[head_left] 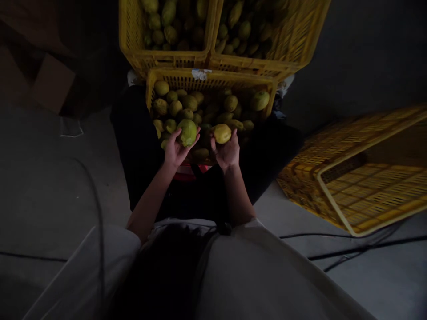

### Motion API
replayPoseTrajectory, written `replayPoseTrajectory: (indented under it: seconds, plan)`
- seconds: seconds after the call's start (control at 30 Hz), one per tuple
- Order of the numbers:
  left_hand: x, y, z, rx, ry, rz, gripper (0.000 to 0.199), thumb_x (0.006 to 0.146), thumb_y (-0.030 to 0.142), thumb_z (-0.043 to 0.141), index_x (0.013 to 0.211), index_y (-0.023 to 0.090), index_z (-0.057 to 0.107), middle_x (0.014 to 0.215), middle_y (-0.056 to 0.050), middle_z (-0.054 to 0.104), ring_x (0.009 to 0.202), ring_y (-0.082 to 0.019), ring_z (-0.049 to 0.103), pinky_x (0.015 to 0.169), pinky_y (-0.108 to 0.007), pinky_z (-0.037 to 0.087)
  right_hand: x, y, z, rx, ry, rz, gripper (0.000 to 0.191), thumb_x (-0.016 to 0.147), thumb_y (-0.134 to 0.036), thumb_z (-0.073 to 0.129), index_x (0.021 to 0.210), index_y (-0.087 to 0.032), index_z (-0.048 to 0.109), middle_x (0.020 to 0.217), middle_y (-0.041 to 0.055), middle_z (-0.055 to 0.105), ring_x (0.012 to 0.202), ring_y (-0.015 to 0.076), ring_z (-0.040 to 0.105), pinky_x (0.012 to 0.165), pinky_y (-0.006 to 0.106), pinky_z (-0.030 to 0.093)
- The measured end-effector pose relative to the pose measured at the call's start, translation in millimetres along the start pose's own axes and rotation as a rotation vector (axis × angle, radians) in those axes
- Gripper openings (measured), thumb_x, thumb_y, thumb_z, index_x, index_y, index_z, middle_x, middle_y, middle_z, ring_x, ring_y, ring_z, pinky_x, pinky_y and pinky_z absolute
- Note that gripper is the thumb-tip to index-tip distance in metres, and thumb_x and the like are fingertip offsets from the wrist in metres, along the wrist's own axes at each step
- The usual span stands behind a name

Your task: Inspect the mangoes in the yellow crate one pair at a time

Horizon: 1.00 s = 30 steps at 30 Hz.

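Note:
My left hand (176, 150) is closed around a large green lemon (188, 132), fingers and thumb on either side of it. A smaller yellow lemon (222, 133) sits in my right hand (228, 152), held between thumb and fingers. Both hands are just over the near side of a yellow plastic crate (173, 74) between my legs. Inside it lie many green and yellowish lemons (190, 103), with a big pale green one (259, 101) at the right. Shadow hides much of the crate's right part.
Two more yellow crates, one on the left (167, 55) and one on the right (253, 64), hold similar fruit beyond the near crate. A yellow crate (336, 209) lies tilted at the right. Black cables (367, 249) cross the floor. A cardboard box (53, 83) is at the left.

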<state>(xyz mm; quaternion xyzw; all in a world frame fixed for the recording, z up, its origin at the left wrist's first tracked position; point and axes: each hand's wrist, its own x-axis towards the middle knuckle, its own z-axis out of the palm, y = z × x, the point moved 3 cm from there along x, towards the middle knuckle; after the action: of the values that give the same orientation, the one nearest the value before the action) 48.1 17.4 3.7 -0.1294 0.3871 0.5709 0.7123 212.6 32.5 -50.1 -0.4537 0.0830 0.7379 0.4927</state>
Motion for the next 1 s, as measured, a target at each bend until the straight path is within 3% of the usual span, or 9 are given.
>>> replayPoseTrajectory:
  seconds: [0.07, 0.13, 0.2, 0.3, 0.5, 0.6, 0.67, 0.8, 1.0]
  plan:
    - [0.7, -0.5, 0.4, 0.005, -0.013, -0.001, 0.033, 0.108, 0.028, 0.042, 0.138, 0.027, 0.057, 0.144, -0.006, 0.065, 0.148, -0.032, 0.052, 0.109, -0.055, 0.058, 0.1, -1.0, -0.2, -0.006, -0.006, 0.02, 0.04, 0.102, -0.061, 0.051, 0.095, -0.025, 0.068, 0.089, 0.0012, 0.077, 0.064, 0.0111, 0.069, 0.043, 0.016, 0.052]
    - [2.1, 0.0, -0.4, 0.012, 0.012, 0.019, 0.032, 0.109, 0.031, 0.044, 0.139, 0.028, 0.056, 0.146, -0.006, 0.064, 0.149, -0.031, 0.051, 0.111, -0.056, 0.056, 1.5, -1.2, -2.1, -0.019, -0.041, 0.004, 0.041, 0.101, -0.063, 0.052, 0.095, -0.025, 0.067, 0.089, 0.0016, 0.076, 0.054, 0.0093, 0.06, 0.036, 0.016, 0.042]
    - [3.7, 0.9, -2.1, 0.03, 0.075, 0.052, 0.032, 0.109, 0.032, 0.044, 0.139, 0.03, 0.055, 0.146, -0.004, 0.064, 0.149, -0.029, 0.051, 0.111, -0.058, 0.056, 3.3, -0.8, -4.2, -0.02, -0.079, -0.038, 0.038, 0.1, -0.061, 0.052, 0.096, -0.026, 0.066, 0.091, 0.0023, 0.076, 0.053, 0.0097, 0.056, 0.038, 0.019, 0.044]
    - [4.8, 2.3, -3.3, 0.047, 0.138, 0.092, 0.03, 0.109, 0.033, 0.042, 0.134, 0.03, 0.057, 0.143, -0.003, 0.065, 0.146, -0.026, 0.054, 0.108, -0.054, 0.059, 4.1, 0.1, -5.0, 0.019, -0.122, -0.096, 0.031, 0.098, -0.053, 0.052, 0.099, -0.025, 0.065, 0.092, 0.0032, 0.074, 0.064, 0.0131, 0.062, 0.051, 0.023, 0.054]
    - [1.7, 2.5, -3.9, 0.024, 0.137, 0.007, 0.031, 0.106, 0.047, 0.043, 0.109, 0.025, 0.065, 0.112, -0.006, 0.072, 0.123, -0.025, 0.069, 0.076, -0.031, 0.066, -3.8, -2.0, -2.5, 0.04, -0.149, -0.153, 0.034, 0.088, -0.04, 0.051, 0.117, -0.031, 0.066, 0.103, 0.0016, 0.074, 0.088, 0.0185, 0.07, 0.07, 0.029, 0.061]
    - [1.4, 3.1, -4.4, -0.019, 0.146, -0.02, 0.04, 0.106, 0.053, 0.038, 0.102, 0.023, 0.065, 0.098, -0.006, 0.07, 0.098, -0.022, 0.074, 0.057, -0.023, 0.059, -6.1, -2.4, -3.0, -0.004, -0.139, -0.159, 0.04, 0.084, -0.037, 0.051, 0.12, -0.033, 0.066, 0.11, 0.0008, 0.076, 0.094, 0.0196, 0.071, 0.072, 0.031, 0.06]
    - [2.0, 3.7, -4.1, -0.041, 0.148, -0.032, 0.045, 0.106, 0.055, 0.036, 0.101, 0.022, 0.066, 0.092, -0.007, 0.069, 0.091, -0.02, 0.073, 0.048, -0.02, 0.051, -6.0, -1.9, -3.2, -0.028, -0.119, -0.148, 0.036, 0.085, -0.038, 0.05, 0.114, -0.03, 0.069, 0.109, 0.0017, 0.077, 0.098, 0.0206, 0.071, 0.074, 0.033, 0.06]
    - [2.7, 6.5, -3.4, -0.014, 0.153, 0.015, 0.042, 0.105, 0.058, 0.04, 0.113, 0.026, 0.067, 0.102, -0.008, 0.07, 0.106, -0.023, 0.071, 0.051, -0.02, 0.05, -5.0, -1.2, -1.5, -0.055, -0.064, -0.131, 0.029, 0.092, -0.043, 0.048, 0.098, -0.026, 0.071, 0.101, 0.0036, 0.076, 0.099, 0.0199, 0.072, 0.072, 0.029, 0.06]
    - [2.8, 2.4, -3.3, -0.013, 0.061, -0.001, 0.041, 0.107, 0.058, 0.039, 0.117, 0.029, 0.066, 0.121, -0.008, 0.071, 0.127, -0.027, 0.065, 0.066, -0.024, 0.057, -2.1, -2.0, -0.1, -0.05, -0.114, -0.143, 0.027, 0.093, -0.052, 0.055, 0.104, -0.031, 0.07, 0.098, -0.0002, 0.074, 0.089, 0.0163, 0.071, 0.064, 0.025, 0.058]
